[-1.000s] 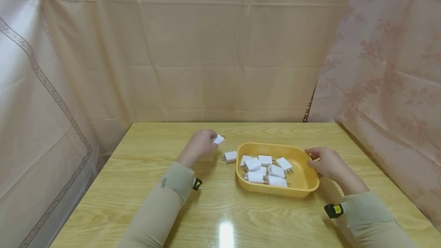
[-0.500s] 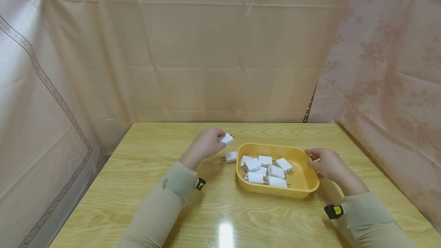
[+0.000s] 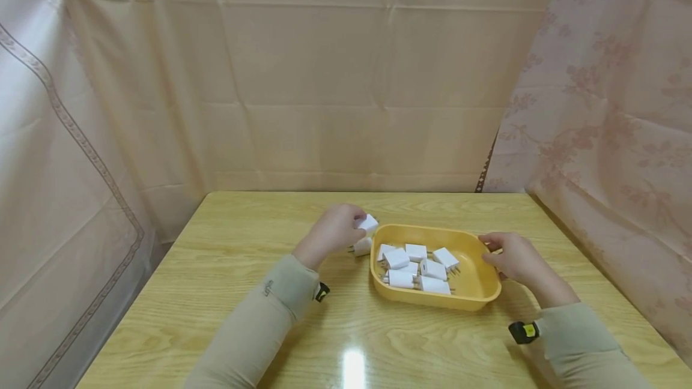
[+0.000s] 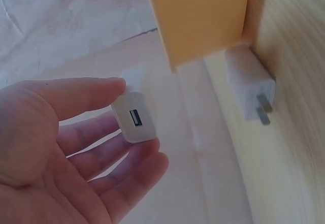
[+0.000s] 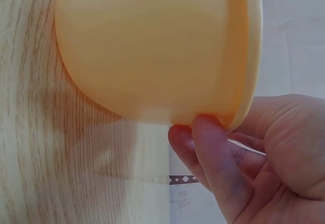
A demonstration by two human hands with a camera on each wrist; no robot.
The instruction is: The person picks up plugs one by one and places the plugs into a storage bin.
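My left hand (image 3: 331,234) pinches a white USB charger (image 4: 136,117) between thumb and fingers, just off the left end of a yellow plastic basket (image 3: 476,269). In the left wrist view the charger's USB port faces the camera. A second charger (image 4: 249,82) lies on the table against the basket's outer wall, its two metal prongs pointing away from it. Several white chargers (image 3: 433,269) lie in a loose heap inside the basket, mostly toward its left side. At the opposite end, my right hand (image 3: 516,260) grips the rim, with fingertips (image 5: 210,132) against the outer wall.
Under everything is a light wood-grain table (image 3: 227,293). A beige cloth (image 3: 303,89) hangs behind its far edge, and a flower-patterned cloth (image 3: 611,137) hangs on the right. Light glares off the tabletop near the front.
My left hand has moved right with the charger, from left of the lying charger to the basket's left rim, partly covering the lying charger. The right hand and basket have stayed put.
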